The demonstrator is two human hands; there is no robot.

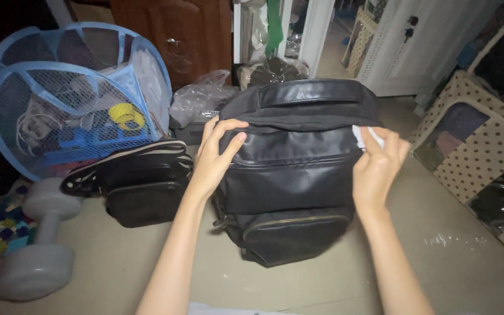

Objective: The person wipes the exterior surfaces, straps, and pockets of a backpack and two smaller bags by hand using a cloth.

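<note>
A black leather backpack point(296, 175) stands upright on the floor in front of me, its front pockets facing me. My left hand point(216, 156) grips its upper left edge, thumb and fingers curled over the top flap. My right hand point(378, 166) presses a small white cloth or wipe point(361, 136) against the backpack's upper right side. Only a corner of the white piece shows above my fingers.
A smaller black bag point(141, 186) with a striped edge lies to the left. Behind it leans a blue mesh pop-up hamper point(71, 93) with items inside. A grey dumbbell point(39, 245) rests at the far left. A polka-dot fabric storage box point(473, 157) stands on the right.
</note>
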